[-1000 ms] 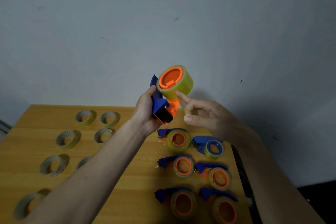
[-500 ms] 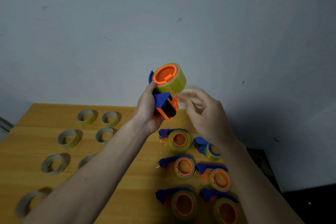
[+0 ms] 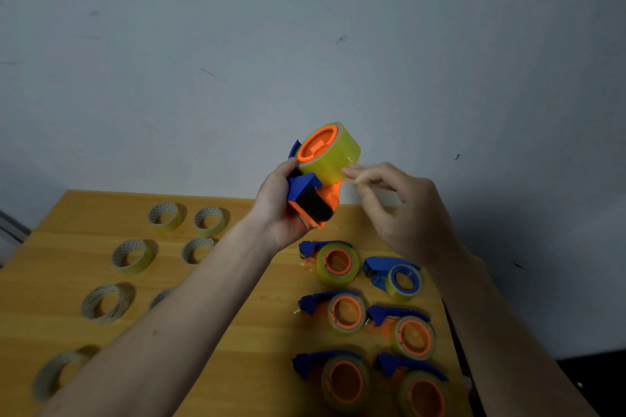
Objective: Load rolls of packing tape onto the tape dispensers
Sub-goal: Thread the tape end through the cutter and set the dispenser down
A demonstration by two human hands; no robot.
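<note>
I see a grey-blue wall (image 3: 305, 44) behind a wooden desk (image 3: 257, 342). At 9 o'clock on the desk lie loose tape rolls (image 3: 132, 256) in two columns, flat, each apart from the others. In the centre the left hand (image 3: 281, 203) is raised above the desk and its fingers are curled around a blue and orange tape dispenser (image 3: 310, 196). A yellow tape roll (image 3: 330, 152) sits on the orange hub of this dispenser. At 3 o'clock from the roll, the right hand (image 3: 403, 213) pinches at the roll's outer surface with thumb and fingertips; I cannot tell if a tape end is between them. At 5 o'clock, on the desk, six loaded dispensers (image 3: 338, 262) lie in two columns.
</note>
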